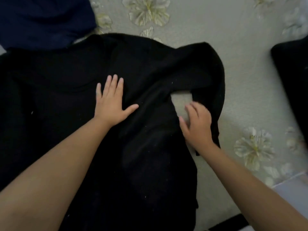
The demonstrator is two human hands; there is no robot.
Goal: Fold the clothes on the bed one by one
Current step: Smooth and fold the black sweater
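Nearest us, two bare forearms reach out from the bottom edge, over a black garment [70,84] that covers most of the left and centre of the head view. We see the left hand [110,104] lying flat on the cloth near the middle — fingers straight and a little spread, thumb out to the side, palm pressing down, gripping nothing. The right hand [198,124] sits at the garment's right side, blurred; its fingers curl loosely downward beside a small gap where the bedcover shows through a loop of the fabric, the heel of the hand over the cloth's edge. We cannot tell whether it pinches the cloth or merely touches it. The garment's right portion is bunched and folded over itself in an arch around that gap; the rest lies fairly flat, with pale lint specks. It rests on a grey-green bedcover [250,67] printed with pale flowers. At top left, a dark blue garment [43,19] lies touching the black one's upper edge. At the right edge — well apart from the hands — another black item [293,72] lies on the bedcover, only partly in view.
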